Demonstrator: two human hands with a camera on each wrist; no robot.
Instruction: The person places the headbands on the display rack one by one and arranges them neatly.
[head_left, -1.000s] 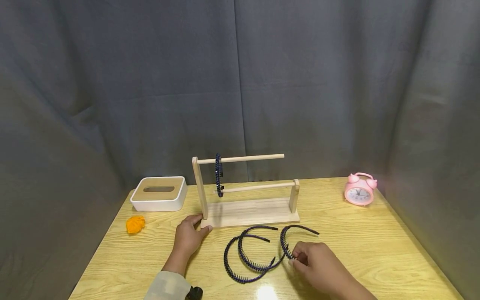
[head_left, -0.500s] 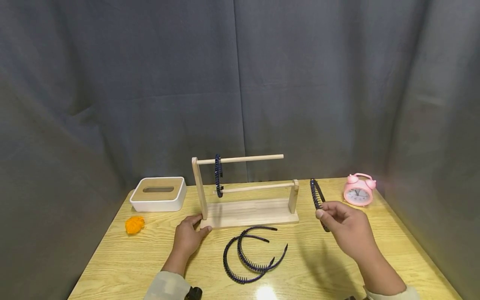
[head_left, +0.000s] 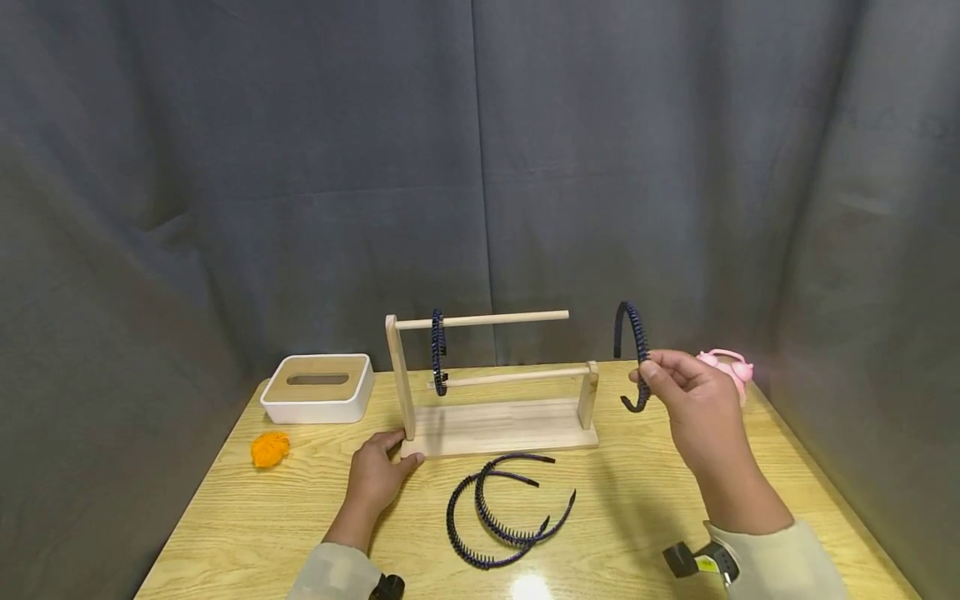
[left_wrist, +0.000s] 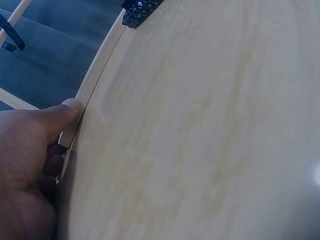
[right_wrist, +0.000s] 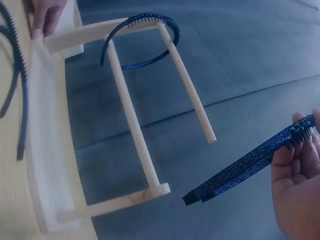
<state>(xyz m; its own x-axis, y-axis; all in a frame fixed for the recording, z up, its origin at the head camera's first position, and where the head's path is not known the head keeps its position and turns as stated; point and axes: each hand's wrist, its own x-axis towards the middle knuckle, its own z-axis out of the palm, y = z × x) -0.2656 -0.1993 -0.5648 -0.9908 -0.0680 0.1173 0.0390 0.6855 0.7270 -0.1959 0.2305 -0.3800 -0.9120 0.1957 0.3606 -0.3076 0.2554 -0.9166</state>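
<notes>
Above the desk (head_left: 225, 525), right of the wooden rack (head_left: 491, 425): pinching a dark toothed headband (head_left: 640, 333) in the right hand (head_left: 697, 404), clear of the rack. At the rack's left front corner: gripping with the left hand (head_left: 375, 472). Hung on the rack: another headband (head_left: 436, 350); in front, two overlapping headbands (head_left: 517, 541).

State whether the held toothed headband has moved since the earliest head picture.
Yes: the toothed headband has moved up and to the right, judged against the wooden headband rack.

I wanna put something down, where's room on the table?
Bare table shows right of the loose headbands, below the right hand, and between the orange puff and left hand. It's crowded in front of the rack, where those headbands overlap.
</notes>
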